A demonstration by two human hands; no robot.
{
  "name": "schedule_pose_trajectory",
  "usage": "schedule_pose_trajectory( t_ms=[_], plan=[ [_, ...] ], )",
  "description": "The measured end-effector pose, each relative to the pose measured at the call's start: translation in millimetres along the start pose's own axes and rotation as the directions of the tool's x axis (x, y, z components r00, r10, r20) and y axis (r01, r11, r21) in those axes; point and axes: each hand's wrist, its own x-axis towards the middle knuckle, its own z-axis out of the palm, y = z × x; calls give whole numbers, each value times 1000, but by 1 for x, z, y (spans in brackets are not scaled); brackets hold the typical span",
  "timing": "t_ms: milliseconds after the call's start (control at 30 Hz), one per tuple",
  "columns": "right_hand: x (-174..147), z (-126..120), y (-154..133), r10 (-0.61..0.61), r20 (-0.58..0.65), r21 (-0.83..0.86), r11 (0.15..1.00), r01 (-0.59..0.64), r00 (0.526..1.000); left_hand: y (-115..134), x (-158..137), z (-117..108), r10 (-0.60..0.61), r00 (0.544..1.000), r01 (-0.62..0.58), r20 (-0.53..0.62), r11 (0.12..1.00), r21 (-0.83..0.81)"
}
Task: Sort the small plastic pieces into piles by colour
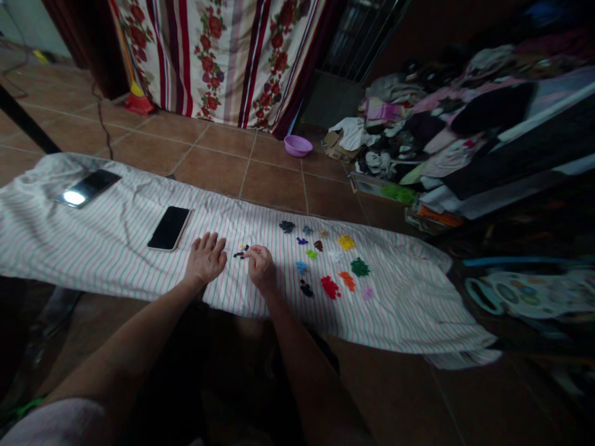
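My left hand (207,257) lies flat on the striped cloth (232,290), fingers stretched out, holding nothing. To its right, my right hand (261,266) is closed, with thumb and finger pinched at a small group of tiny black pieces (239,254) that has a bit of yellow in it. Whatever sits between those fingertips is too small to make out. Right of this hand, little piles of pieces are sorted by colour, among them a red pile (330,287), a green pile (360,267), a yellow pile (346,241), a black pile (306,288) and a light blue pile (302,267).
A phone (170,228) lies left of my left hand, and a second phone (88,188) reflecting light is farther left. Beyond the cloth, a purple basin (298,145) stands on the tiled floor. Heaped clothes (432,118) fill the right side.
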Motion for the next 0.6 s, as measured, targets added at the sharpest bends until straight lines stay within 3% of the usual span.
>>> schedule_pose_trajectory(
  t_ms=[600],
  plan=[
    [1, 2, 1, 17, -34, -15, 1000, -17, 999, -2, -1, 3, -5, 1000, 4, -7, 998, -57]
  ],
)
